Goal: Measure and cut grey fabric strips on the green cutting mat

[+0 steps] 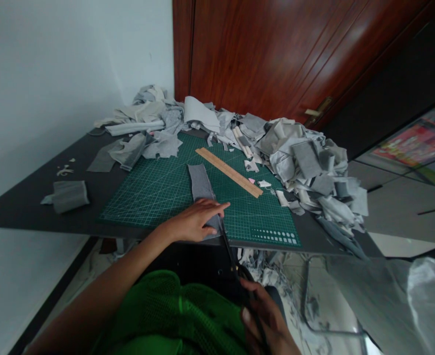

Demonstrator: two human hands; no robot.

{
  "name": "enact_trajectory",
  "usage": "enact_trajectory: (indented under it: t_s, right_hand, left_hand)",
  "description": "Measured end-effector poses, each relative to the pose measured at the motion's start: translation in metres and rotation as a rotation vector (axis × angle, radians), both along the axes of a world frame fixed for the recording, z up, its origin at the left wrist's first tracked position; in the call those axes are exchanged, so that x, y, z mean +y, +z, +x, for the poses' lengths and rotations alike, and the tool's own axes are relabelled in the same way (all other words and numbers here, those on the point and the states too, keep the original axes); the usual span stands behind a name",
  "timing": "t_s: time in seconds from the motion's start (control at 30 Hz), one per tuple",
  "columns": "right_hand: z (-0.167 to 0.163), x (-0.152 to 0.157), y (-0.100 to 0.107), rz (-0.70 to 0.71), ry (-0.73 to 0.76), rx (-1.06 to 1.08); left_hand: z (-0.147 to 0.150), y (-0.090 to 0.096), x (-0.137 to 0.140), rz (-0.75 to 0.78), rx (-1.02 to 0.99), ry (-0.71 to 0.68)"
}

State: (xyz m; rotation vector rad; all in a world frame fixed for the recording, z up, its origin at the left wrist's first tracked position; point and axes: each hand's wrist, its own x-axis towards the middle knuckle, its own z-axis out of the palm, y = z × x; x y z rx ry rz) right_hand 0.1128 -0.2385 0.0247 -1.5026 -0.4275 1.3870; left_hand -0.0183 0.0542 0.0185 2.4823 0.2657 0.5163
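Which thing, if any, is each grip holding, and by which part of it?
The right grip holds the black scissors by the handles. The left grip rests on the grey cloth strip, with no clear grasp visible.

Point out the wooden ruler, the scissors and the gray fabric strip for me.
Wooden ruler [229, 172]: head view, middle of its length.
Scissors [229, 250]: head view, on the blades.
Gray fabric strip [202, 183]: head view, on its far half.
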Motion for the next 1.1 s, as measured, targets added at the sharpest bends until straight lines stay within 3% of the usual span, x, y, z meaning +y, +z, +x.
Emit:
enact_trajectory:
  t_s: [0.27,0.7,1.1]
  right_hand:
    - [0.003,0.017,-0.001,0.037,0.084,-0.075]
    - [-0.007,0.017,0.005,-0.027,0.020,-0.040]
    - [-0.006,0.019,0.004,0.016,0.051,-0.105]
  left_hand:
    - [0.000,-0.006,0.000,-0.008,-0.029,-0.009]
    - [0.001,-0.008,0.001,-0.036,-0.037,-0.026]
    - [0.001,-0.010,0.000,-0.023,-0.058,-0.020]
